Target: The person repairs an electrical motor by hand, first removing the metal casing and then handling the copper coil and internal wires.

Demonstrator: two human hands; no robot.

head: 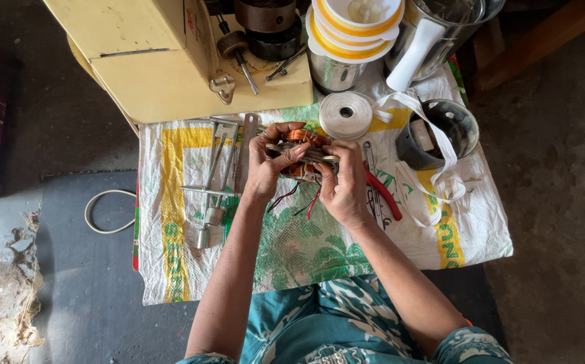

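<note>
Both of my hands hold a small motor stator [304, 155] with copper-coloured windings and a metal core, above a woven sack [191, 263] spread on the floor. My left hand [270, 164] grips its left side, thumb across the top. My right hand [343, 182] grips its right side with fingers curled over the core. Red and black wires [304, 202] hang from the stator between my wrists.
Metal hand tools [219, 176] lie left of my hands, red-handled pliers [385, 195] to the right. A roll of white tape [346, 114] with a loose strip, a steel jar [440, 131], stacked white-and-yellow bowls [353, 30] and a cream machine [171, 61] stand beyond.
</note>
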